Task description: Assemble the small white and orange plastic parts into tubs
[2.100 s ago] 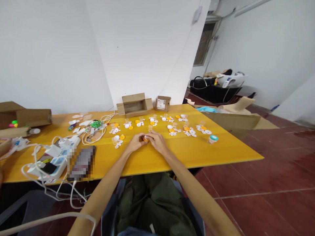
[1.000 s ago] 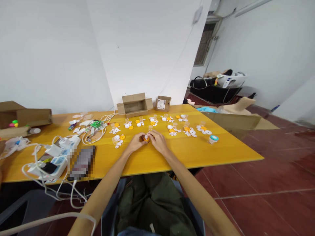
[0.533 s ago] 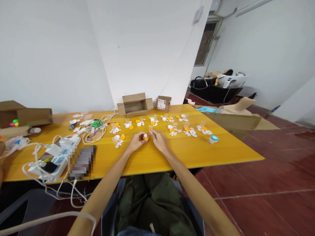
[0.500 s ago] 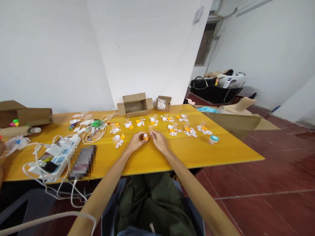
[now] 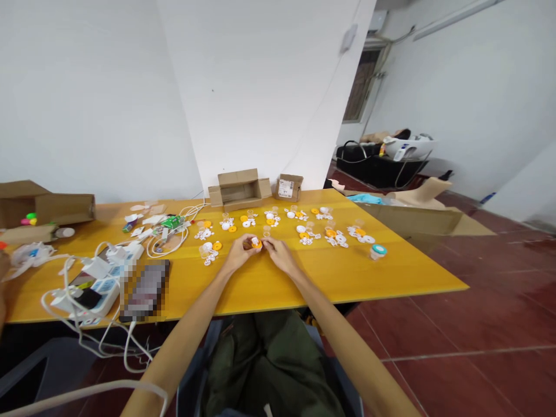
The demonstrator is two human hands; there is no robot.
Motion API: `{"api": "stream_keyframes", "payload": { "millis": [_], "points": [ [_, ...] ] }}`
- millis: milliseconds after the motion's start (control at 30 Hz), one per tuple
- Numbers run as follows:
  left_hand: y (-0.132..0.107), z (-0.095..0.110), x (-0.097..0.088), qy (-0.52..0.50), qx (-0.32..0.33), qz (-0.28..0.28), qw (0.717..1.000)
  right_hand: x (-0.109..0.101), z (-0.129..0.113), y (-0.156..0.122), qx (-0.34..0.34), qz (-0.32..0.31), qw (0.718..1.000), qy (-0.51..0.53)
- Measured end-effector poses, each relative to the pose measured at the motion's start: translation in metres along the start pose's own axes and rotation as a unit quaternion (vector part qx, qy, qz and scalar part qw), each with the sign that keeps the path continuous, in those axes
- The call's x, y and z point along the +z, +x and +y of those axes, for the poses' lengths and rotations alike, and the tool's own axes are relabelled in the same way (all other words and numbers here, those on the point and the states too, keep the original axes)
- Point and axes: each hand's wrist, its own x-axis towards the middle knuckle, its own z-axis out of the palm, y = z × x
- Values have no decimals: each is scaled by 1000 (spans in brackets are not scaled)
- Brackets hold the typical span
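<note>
My left hand (image 5: 238, 255) and my right hand (image 5: 280, 255) meet over the middle of the yellow table (image 5: 269, 284). Between their fingertips sits a small orange and white round part (image 5: 256, 244). The left hand's fingers are curled round it; the right hand's fingers pinch at its right side. Rows of small white and orange round parts (image 5: 304, 234) lie on the table just beyond the hands, with more of them (image 5: 207, 250) to the left. A small clear jar with a teal lid (image 5: 377, 251) stands to the right.
A power strip with white cables (image 5: 98, 278) and a dark phone (image 5: 145, 289) lie at the left. Open cardboard boxes (image 5: 237, 188) stand at the table's far edge, another box (image 5: 47, 205) at far left. Red tiled floor (image 5: 456, 324) lies to the right.
Both hands have stayed together on the small orange part, fingers shifting slightly. The view has tilted up a little, so everything sits lower in frame.
</note>
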Motion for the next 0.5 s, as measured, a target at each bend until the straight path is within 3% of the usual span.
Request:
{"api": "stream_keyframes", "payload": {
  "millis": [500],
  "points": [
    [1,1,0,-5,-1,0,1000,2,8,4,-53,-13,999,3]
  ]
}}
